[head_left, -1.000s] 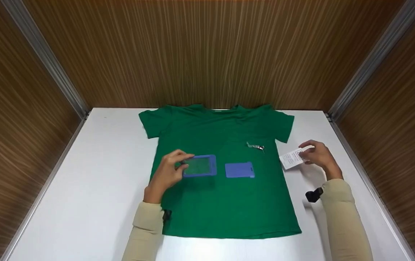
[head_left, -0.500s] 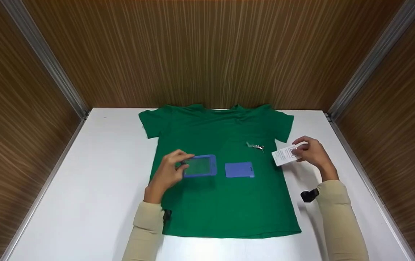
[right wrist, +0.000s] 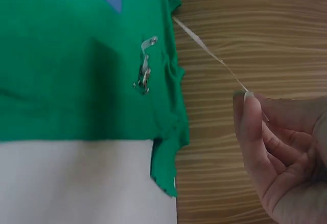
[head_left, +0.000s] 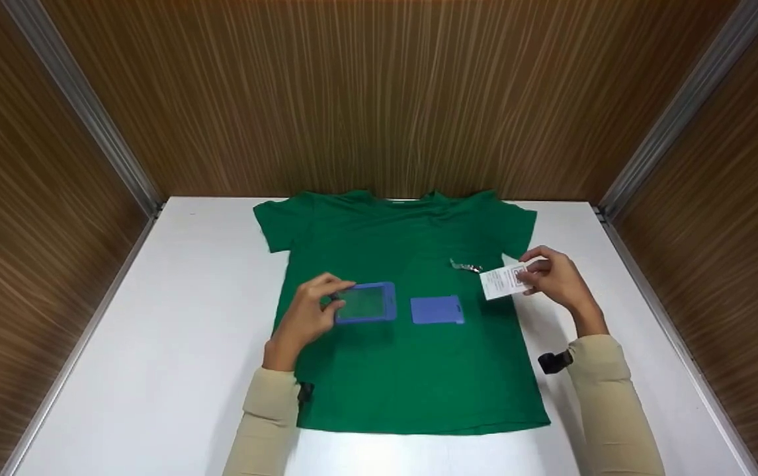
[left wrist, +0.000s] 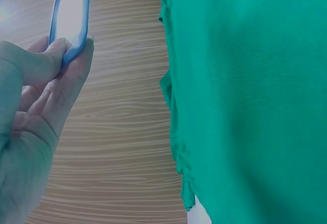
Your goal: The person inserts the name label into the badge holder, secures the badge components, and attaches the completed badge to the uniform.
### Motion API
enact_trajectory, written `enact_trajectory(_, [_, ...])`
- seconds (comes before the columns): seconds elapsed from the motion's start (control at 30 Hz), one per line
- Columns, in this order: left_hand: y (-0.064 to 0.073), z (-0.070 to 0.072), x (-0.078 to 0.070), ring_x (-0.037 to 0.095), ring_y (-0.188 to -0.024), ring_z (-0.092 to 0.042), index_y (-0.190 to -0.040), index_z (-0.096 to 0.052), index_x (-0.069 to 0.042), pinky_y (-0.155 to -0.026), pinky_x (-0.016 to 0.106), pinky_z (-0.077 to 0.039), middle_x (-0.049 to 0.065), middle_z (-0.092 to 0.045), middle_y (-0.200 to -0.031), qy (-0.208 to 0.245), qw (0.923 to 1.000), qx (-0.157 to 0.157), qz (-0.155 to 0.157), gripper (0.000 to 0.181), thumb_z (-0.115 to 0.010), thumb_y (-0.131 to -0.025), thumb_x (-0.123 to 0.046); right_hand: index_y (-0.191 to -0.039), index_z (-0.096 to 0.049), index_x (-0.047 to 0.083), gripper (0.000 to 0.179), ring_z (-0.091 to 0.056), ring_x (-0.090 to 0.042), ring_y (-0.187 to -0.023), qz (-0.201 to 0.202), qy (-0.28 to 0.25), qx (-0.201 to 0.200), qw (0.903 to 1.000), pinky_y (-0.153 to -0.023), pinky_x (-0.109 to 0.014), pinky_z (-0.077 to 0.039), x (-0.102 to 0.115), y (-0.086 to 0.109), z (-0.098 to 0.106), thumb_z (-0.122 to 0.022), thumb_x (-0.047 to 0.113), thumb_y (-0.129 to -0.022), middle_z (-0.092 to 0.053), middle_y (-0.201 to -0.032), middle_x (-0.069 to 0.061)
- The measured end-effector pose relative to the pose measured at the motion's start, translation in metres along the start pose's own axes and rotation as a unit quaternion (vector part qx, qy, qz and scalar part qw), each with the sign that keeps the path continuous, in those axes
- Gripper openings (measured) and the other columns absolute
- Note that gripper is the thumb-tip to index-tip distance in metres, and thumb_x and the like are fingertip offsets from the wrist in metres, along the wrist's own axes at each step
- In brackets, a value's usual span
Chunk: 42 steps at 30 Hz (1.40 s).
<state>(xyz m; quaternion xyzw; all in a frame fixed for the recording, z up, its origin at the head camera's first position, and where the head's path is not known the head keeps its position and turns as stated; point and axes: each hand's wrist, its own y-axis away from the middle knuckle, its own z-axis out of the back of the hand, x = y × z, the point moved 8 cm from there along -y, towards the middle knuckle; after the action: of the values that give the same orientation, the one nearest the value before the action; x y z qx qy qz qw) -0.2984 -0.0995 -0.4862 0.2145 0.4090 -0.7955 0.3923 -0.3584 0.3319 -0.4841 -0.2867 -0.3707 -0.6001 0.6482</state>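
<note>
My left hand [head_left: 305,318] pinches the left end of a blue badge holder frame [head_left: 389,302] with a clear window, raised over the green T-shirt [head_left: 392,383]. In the left wrist view the thumb and fingers grip the frame's [left wrist: 87,9] lower end. At the right, my right hand [head_left: 556,281] pinches a white printed card [head_left: 501,283] by its right end, above the shirt's side edge. The right wrist view shows the card [right wrist: 199,41] edge-on between thumb and fingers. Between the hands a flat blue badge holder cover [head_left: 437,310] lies on the shirt.
A small metal badge clip [head_left: 466,267] with a clear strap lies on the shirt's upper right. The shirt is spread flat on a white table [head_left: 174,330]. Wood-grain panels [head_left: 379,99] stand at the back and both sides.
My right hand has moved left with the card, from beside the shirt to over its right edge, close to the clip. The left hand and the frame have stayed in place.
</note>
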Motion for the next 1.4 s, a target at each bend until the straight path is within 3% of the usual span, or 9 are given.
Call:
enact_trajectory(0.23, [0.0,-0.002,0.0,0.024,-0.091,-0.067,-0.126,-0.073,-0.005,-0.065,0.037,-0.057,0.018,-0.069,-0.111,-0.004,1.0,0.006,0.002,0.032,-0.066,-0.097,0.004,-0.13,-0.055,-0.005,0.034,-0.071,-0.019,-0.088,0.033,-0.013,-0.008,0.9993,-0.07,-0.027,-0.063,0.01,0.004,-0.009,-0.066,0.002,-0.099,-0.068,-0.116,-0.033])
enact_trajectory(0.53, [0.001,-0.001,0.0,0.025,-0.093,-0.067,-0.126,-0.073,-0.004,-0.067,0.041,-0.056,0.02,-0.069,-0.111,-0.001,1.0,0.007,0.003,0.031,-0.066,-0.097,0.004,-0.132,-0.054,-0.006,0.037,-0.071,-0.022,-0.09,0.047,-0.035,-0.012,0.9982,-0.073,-0.026,-0.062,0.023,0.01,-0.021,-0.067,0.006,-0.099,-0.068,-0.118,-0.031])
enact_trajectory(0.8, [0.002,0.0,0.0,0.026,-0.093,-0.067,-0.126,-0.073,-0.004,-0.07,0.035,-0.055,0.018,-0.07,-0.11,-0.003,1.0,0.003,0.0,0.032,-0.067,-0.095,0.005,-0.13,-0.054,-0.006,0.037,-0.071,-0.016,-0.085,0.067,-0.067,-0.015,0.9954,-0.072,-0.026,-0.062,0.037,0.013,-0.036,-0.069,0.006,-0.098,-0.067,-0.118,-0.031])
enact_trajectory(1.0, [0.004,0.0,0.001,0.031,-0.094,-0.069,-0.126,-0.073,-0.003,-0.071,0.035,-0.056,0.018,-0.07,-0.11,0.001,1.0,0.0,0.004,0.034,-0.068,-0.094,0.008,-0.127,-0.056,-0.005,0.034,-0.072,-0.017,-0.086,0.077,-0.072,-0.015,0.9943,-0.072,-0.026,-0.062,0.046,0.014,-0.047,-0.069,0.006,-0.098,-0.069,-0.118,-0.03])
enact_trajectory(1.4, [0.004,-0.001,-0.001,0.028,-0.091,-0.067,-0.125,-0.073,-0.003,-0.068,0.039,-0.056,0.017,-0.069,-0.109,0.001,1.0,-0.003,-0.007,0.032,-0.068,-0.095,0.007,-0.125,-0.057,-0.007,0.031,-0.072,-0.024,-0.086,0.1,-0.072,-0.007,0.9924,-0.07,-0.03,-0.063,0.059,0.02,-0.067,-0.068,0.002,-0.098,-0.07,-0.113,-0.03])
